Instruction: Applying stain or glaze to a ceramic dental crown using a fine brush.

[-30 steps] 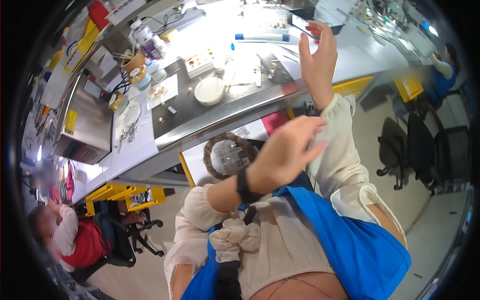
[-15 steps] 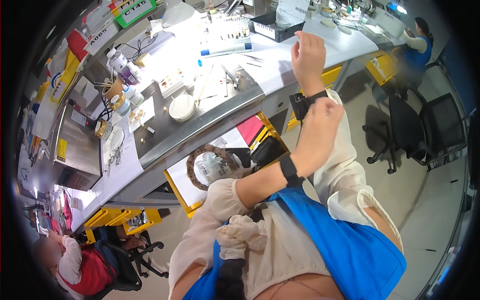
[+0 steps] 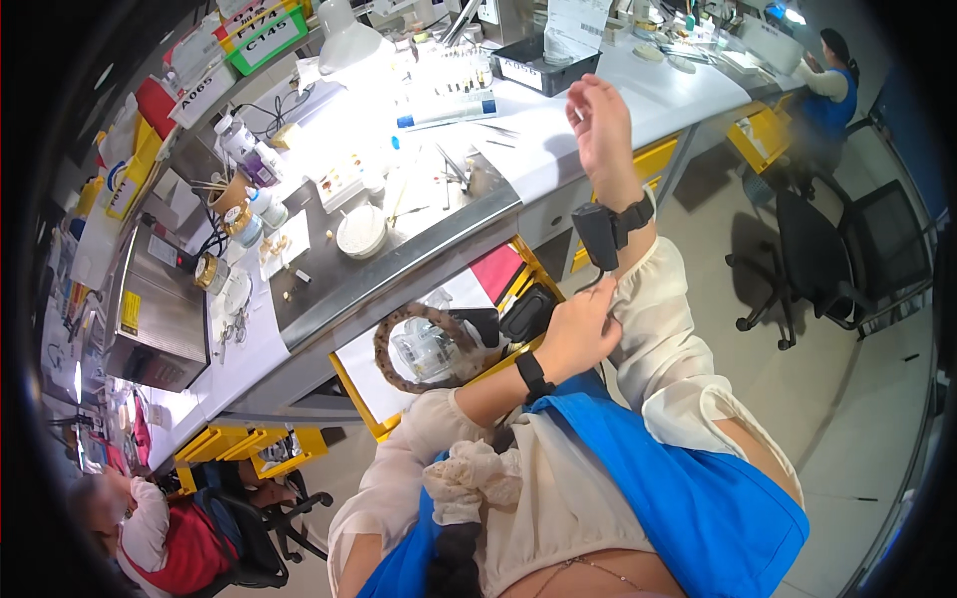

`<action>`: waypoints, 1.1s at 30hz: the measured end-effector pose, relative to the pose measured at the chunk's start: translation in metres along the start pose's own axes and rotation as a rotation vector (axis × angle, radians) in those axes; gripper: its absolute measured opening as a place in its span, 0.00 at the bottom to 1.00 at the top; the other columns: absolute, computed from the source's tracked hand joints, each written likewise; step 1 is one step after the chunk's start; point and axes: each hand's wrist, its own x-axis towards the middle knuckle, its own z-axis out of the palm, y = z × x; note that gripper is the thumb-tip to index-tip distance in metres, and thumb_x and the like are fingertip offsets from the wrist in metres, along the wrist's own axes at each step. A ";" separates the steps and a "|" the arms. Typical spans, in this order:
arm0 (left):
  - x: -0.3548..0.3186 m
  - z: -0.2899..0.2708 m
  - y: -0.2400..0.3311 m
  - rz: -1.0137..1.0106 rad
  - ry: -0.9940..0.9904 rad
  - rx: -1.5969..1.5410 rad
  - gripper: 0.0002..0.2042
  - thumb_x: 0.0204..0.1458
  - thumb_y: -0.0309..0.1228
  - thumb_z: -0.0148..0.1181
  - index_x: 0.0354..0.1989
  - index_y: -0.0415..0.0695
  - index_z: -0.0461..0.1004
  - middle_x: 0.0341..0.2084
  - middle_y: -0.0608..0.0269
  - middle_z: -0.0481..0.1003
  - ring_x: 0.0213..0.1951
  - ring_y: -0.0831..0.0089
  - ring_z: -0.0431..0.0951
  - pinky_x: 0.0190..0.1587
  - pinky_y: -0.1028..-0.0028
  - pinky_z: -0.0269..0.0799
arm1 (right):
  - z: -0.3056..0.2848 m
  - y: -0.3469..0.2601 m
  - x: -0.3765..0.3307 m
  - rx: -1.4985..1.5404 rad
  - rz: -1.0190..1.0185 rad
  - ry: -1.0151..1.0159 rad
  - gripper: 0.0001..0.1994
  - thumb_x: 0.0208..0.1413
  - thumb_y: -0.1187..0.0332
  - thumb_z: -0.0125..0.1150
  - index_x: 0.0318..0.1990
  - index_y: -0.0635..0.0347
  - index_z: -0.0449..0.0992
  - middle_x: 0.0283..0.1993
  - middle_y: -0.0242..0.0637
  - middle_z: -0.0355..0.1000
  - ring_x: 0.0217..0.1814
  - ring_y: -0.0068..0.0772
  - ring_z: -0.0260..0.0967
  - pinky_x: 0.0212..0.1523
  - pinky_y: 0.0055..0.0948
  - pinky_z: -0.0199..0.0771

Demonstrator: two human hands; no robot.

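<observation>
Step in hand: the cuff of the cream sleeve [image 3: 658,329] on the raised right forearm is being adjusted, as judged from the pinch just below the black wrist device [image 3: 598,234].
Left hand [image 3: 578,334]: closed in a narrow pinch on the sleeve fabric; a black band is worn at its wrist.
Right hand [image 3: 601,130]: held up above the bench edge, fingers loosely spread, nothing held.
Sleeve position: between the two hands, in front of the yellow drawer [image 3: 653,159], over the blue apron [image 3: 688,488].
Next move calls for: a small, careful tug along the forearm, it is judged, with the wrist device kept free of the cloth.
Bench [image 3: 419,269]: a long grey top under a bright white lamp [image 3: 349,45].
Green bin [image 3: 264,35]: at the upper left, fronted by a white rectangular label.
Red box [image 3: 155,100]: left of the bin, crossed by a slanted white tag.
Yellow sticker [image 3: 131,312]: a small upright rectangle on the front of the steel oven [image 3: 159,309].
White bottles [image 3: 234,140]: near the lamp, one with a purple label.
Round white dish [image 3: 361,231]: at the bench middle.
Clear bag [image 3: 424,349]: inside a brown ring in the open drawer below the bench.
</observation>
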 end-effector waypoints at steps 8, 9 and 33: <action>0.036 0.001 0.061 0.080 0.024 0.012 0.10 0.45 0.31 0.56 0.27 0.36 0.66 0.17 0.48 0.70 0.21 0.46 0.71 0.25 0.57 0.67 | 0.053 0.044 -0.049 -1.144 -1.028 -0.590 0.08 0.42 0.77 0.59 0.33 0.59 0.73 0.31 0.37 0.70 0.38 0.43 0.66 0.41 0.36 0.67; 0.034 0.003 0.060 0.093 0.101 -0.017 0.10 0.45 0.30 0.56 0.28 0.36 0.65 0.18 0.48 0.70 0.22 0.47 0.71 0.26 0.58 0.67 | 0.056 0.043 -0.045 -1.151 -0.992 -0.544 0.08 0.42 0.77 0.59 0.33 0.59 0.73 0.31 0.37 0.70 0.38 0.43 0.66 0.41 0.36 0.67; 0.053 -0.037 0.065 -0.215 -0.443 -0.360 0.16 0.48 0.34 0.51 0.37 0.30 0.68 0.21 0.44 0.70 0.26 0.51 0.74 0.28 0.62 0.68 | 0.087 0.082 -0.102 -1.020 -1.040 -0.983 0.12 0.38 0.77 0.62 0.35 0.59 0.73 0.30 0.35 0.70 0.30 0.35 0.68 0.30 0.29 0.68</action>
